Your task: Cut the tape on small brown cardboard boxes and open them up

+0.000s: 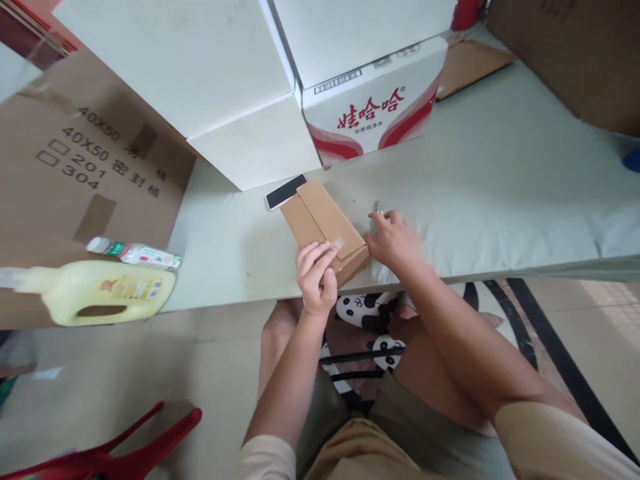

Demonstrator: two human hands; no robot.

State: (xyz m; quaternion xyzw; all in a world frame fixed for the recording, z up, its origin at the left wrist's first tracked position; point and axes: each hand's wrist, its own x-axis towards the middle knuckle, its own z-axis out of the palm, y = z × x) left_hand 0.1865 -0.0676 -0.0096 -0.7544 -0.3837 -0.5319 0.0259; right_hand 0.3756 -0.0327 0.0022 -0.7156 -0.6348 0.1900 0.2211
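Observation:
A small brown cardboard box (323, 223) lies closed on the pale table (500, 180) near its front edge. My left hand (316, 277) presses on the box's near corner, fingers curled over a strip of clear tape. My right hand (395, 240) rests against the box's right side, and a small metal tool (379, 207) sticks up behind its fingers; whether the hand grips it is unclear. A phone (285, 191) lies flat just behind the box.
Large white cartons (200, 80) and a red-and-white printed carton (375, 110) stand at the back. Flat brown cardboard (75, 173) leans at left. A yellow jug (105, 290) and a small bottle (135, 253) lie at the left edge. A red stool (125, 447) sits below.

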